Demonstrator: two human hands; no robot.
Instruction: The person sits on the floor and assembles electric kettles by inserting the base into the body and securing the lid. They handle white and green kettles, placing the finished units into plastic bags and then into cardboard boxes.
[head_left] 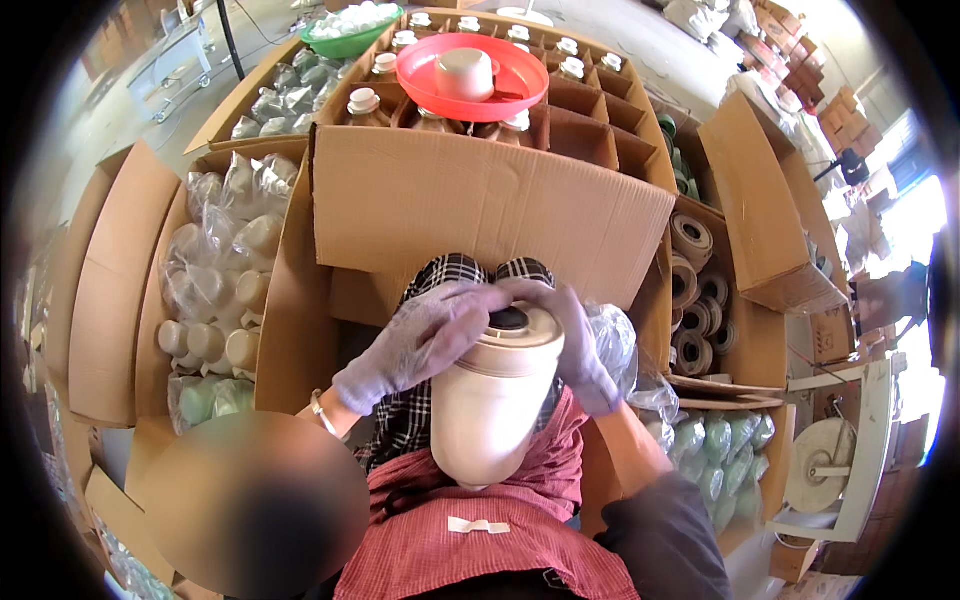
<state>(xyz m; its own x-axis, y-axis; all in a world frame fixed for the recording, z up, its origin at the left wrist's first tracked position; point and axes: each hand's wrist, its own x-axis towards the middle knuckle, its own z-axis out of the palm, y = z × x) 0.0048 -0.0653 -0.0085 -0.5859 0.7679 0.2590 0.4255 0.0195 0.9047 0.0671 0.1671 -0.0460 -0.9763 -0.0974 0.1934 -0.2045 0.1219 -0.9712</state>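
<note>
A cream flask body with a wide ring at its upper end stands tilted on my lap. A round black piece sits in the middle of that ring. My left hand, in a grey-lilac glove, presses on the ring's left side, its fingers reaching over the top beside the black piece. My right hand, gloved alike, curves round the ring's right side with its fingers at the far rim. The fingers partly cover the top of the flask, so the far edge is hidden.
Ahead stands a divided carton of capped bottles, topped by a red basin holding a cream cup. Left, an open box holds bagged cream cups. Right, another box holds cream rings. Bagged green pieces lie at lower right.
</note>
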